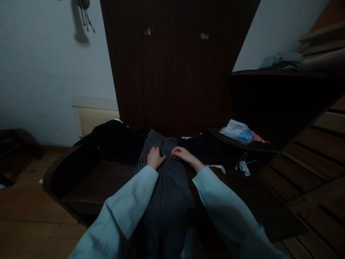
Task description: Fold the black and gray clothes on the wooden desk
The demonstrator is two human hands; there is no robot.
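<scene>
A pair of dark grey trousers point(172, 194) lies lengthwise in front of me, waistband at the far end and legs running down toward my body. Dark lettering shows on its left side. My left hand point(155, 157) rests on the upper left part of the trousers, fingers stretched forward and thumb apart. Just to its right, my right hand point(184, 154) is over the upper right part with its fingers curled together. Whether fabric is pinched in those fingers is too dim to see.
Black clothing point(118, 140) lies left of the trousers, with more dark cloth point(205, 149) to the right. A dark wooden bench point(88, 183) supports them against a tall brown panel point(172, 72). On a right-hand shelf sits a plastic tissue pack point(237, 132). Slatted wood point(315, 154) stands far right.
</scene>
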